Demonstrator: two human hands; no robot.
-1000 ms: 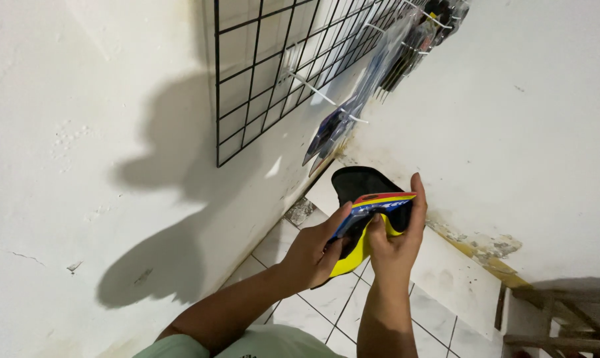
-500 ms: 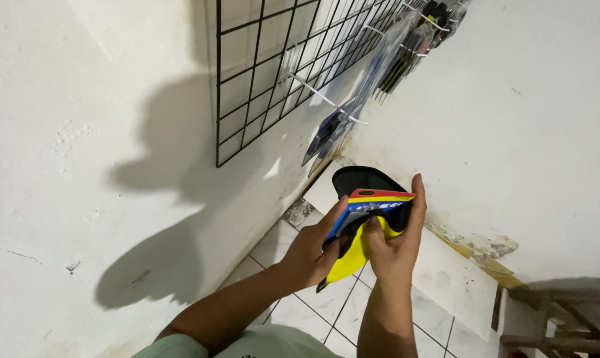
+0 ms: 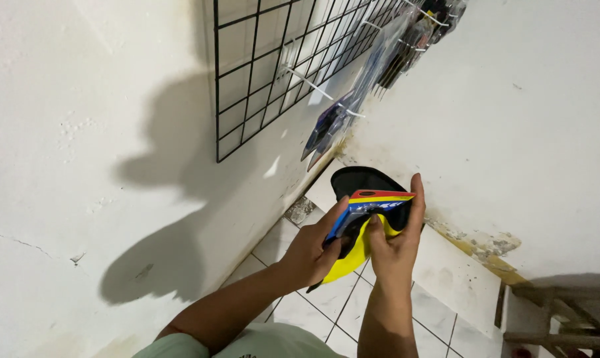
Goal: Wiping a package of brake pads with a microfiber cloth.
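Both of my hands hold a flat packaged item with a red, yellow and blue card header over a black and yellow body. My left hand grips its left edge, thumb up along the blue side. On the right edge sits my right hand, fingers curled behind the card top and thumb pressed on the yellow part. The package is held in front of the wall corner, below the black wire grid panel.
White hooks stick out of the grid, and several packaged items hang from them further along. White walls meet in a corner with peeling paint low down. White floor tiles lie below. A wooden frame stands at lower right.
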